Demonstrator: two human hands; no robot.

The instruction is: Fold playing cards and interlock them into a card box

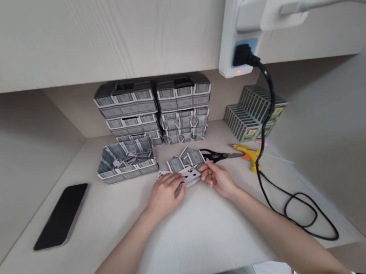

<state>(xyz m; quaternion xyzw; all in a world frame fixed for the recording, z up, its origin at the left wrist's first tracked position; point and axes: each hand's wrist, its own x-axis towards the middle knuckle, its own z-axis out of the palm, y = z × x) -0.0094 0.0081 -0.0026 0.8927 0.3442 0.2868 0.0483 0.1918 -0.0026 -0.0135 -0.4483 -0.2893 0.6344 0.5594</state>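
My left hand (pixel 166 192) is closed over the left part of a face-up playing card (pixel 190 174) with black pips, low over the desk. Close against that card's right end is my right hand (pixel 217 177), its fingers curled; whether they grip the card I cannot make out. Just behind lie several grey-backed playing cards (pixel 195 157), overlapping face down. To their right are black-handled scissors (pixel 215 155), partly under the cards. A box made of playing cards (pixel 129 173) stands to the left, with loose cards inside.
Several stacked card-built boxes (pixel 186 103) stand at the back. A yellow glue gun (pixel 250 154) lies on the right, its black cord (pixel 269 93) hanging from a power strip (pixel 235 52). Green-striped card packs (pixel 253 113) sit behind it. A phone (pixel 61 216) lies at left.
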